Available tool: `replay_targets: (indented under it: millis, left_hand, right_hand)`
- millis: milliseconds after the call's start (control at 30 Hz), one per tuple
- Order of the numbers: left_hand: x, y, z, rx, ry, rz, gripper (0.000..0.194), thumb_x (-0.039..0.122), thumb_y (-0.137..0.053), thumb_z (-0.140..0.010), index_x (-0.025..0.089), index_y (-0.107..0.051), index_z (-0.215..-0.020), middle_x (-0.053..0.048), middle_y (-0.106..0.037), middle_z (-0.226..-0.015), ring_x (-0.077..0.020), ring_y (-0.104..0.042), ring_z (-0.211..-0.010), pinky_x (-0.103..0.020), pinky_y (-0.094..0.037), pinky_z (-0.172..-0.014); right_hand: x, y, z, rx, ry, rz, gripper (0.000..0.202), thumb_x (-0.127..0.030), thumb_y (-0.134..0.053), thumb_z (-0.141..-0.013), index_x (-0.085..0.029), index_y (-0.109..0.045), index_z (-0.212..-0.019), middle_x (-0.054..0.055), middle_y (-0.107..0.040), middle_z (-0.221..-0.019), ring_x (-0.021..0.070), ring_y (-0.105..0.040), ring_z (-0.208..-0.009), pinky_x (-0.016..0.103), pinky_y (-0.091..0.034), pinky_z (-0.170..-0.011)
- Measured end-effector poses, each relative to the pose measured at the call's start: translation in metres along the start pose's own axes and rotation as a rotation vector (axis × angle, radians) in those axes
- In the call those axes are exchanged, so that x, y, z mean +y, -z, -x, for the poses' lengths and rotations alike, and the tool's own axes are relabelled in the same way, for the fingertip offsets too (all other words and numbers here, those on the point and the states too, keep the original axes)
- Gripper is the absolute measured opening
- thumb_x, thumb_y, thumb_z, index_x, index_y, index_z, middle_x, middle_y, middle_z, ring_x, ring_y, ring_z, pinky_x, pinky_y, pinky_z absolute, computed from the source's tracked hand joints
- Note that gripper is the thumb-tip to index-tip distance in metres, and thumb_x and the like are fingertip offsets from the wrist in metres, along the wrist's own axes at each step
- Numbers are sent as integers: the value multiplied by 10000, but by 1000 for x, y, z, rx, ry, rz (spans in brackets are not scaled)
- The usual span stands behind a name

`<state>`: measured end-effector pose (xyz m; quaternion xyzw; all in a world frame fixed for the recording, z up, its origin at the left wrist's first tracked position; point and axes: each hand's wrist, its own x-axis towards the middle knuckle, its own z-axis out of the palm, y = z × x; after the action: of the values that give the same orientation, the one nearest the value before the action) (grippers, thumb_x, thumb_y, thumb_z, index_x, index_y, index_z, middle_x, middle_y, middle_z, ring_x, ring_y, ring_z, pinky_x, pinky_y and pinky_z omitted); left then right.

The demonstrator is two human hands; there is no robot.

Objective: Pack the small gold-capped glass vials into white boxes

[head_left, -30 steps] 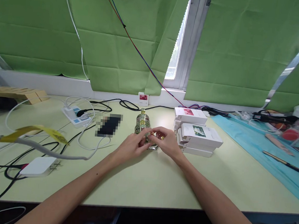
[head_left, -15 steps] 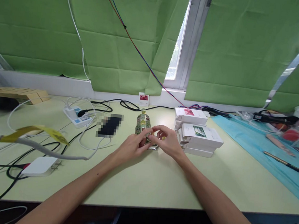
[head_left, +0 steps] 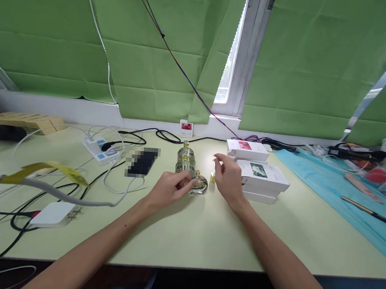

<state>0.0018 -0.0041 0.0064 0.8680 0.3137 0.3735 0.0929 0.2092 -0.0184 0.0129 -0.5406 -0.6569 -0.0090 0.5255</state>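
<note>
The left hand pinches the nearest round glass bottle at its side where it stands on the pale green surface, at the front of a short row of like bottles; a low, light grip suits it — smooth curved glass slips and tips easily. The right hand hovers just right of it, fingers loosely spread and holding nothing, above a small gold cap — hard and shiny — beside matt white cartons

A power strip and tangled cables lie left, green curtains behind.
</note>
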Motion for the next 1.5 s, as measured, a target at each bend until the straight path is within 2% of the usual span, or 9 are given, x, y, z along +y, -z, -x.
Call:
replay_targets:
  millis: [67, 200, 300, 400, 800, 900, 1067, 1333, 1500]
  left_hand:
    - [0, 0, -1, -13, -63, -30, 394, 363, -523, -962, 183, -466, -616, 69, -406, -470, -61, -331, -442, -214, -281, -483]
    - [3, 1, -1, -50, -111, -49, 451, 369, -504, -968, 179, -449, -563, 53, -436, -462, -64, -338, -430, -221, -278, -460]
    - [3, 1, -1, -57, -135, -57, 448, 350, -502, -969, 176, -449, -559, 55, -428, -462, -63, -325, -430, -218, -274, -455]
    - [3, 1, -1, -61, -149, -56, 430, 324, -509, -966, 174, -451, -567, 58, -429, -471, -60, -322, -433, -216, -275, -458]
    - [2, 1, -2, -87, -126, -76, 430, 339, -491, -968, 178, -459, -570, 57, -435, -471, -66, -325, -432, -222, -276, -470]
    - [0, 1, -1, -78, -66, -85, 406, 365, -500, -966, 180, -489, -605, 59, -451, -488, -68, -352, -446, -216, -288, -489]
    - [1, 4, -2, -79, 88, -93, 251, 416, -558, -929, 201, -566, -802, 90, -435, -493, -82, -367, -458, -212, -293, -513]
    - [0, 7, -6, -111, 172, -135, 422, 596, -613, -855, 197, -561, -726, 77, -422, -473, -100, -379, -467, -235, -268, -537]
    - [-2, 8, -6, -133, 191, -205, 416, 593, -618, -844, 193, -605, -730, 61, -437, -488, -109, -389, -484, -247, -257, -552]
  right_hand:
    - [3, -2, 0, -76, -17, 87, 282, -125, -456, -949, -144, -658, -1144, 123, -722, -1042, 215, -671, -839, 324, -481, -805]
    - [6, -6, 3, -263, -63, 216, 309, -112, -513, -929, -126, -640, -1210, 149, -712, -1114, 252, -667, -1003, 327, -474, -861]
    - [6, -8, 5, -364, -100, 257, 302, -138, -542, -933, -133, -640, -1218, 150, -713, -1101, 254, -668, -1015, 321, -467, -873]
    - [7, -9, 7, -409, -127, 271, 306, -133, -540, -939, -131, -633, -1231, 151, -708, -1083, 241, -679, -958, 318, -467, -857]
    - [10, -10, 11, -495, -148, 364, 264, -57, -491, -931, -159, -663, -1103, 135, -679, -970, 237, -644, -911, 297, -435, -767]
    - [12, -11, 12, -502, -145, 366, 267, -48, -478, -928, -159, -661, -1087, 137, -665, -975, 236, -636, -905, 292, -427, -746]
    - [14, -12, 13, -512, -145, 380, 217, -59, -491, -925, -175, -649, -1016, 119, -647, -958, 226, -625, -882, 282, -415, -718]
    - [13, -12, 12, -509, -141, 387, 178, -72, -498, -936, -166, -647, -957, 115, -642, -946, 210, -607, -842, 274, -400, -698]
    - [5, -9, 10, -480, -160, 330, 142, -81, -529, -942, -160, -647, -940, 106, -647, -936, 193, -603, -819, 265, -402, -707]
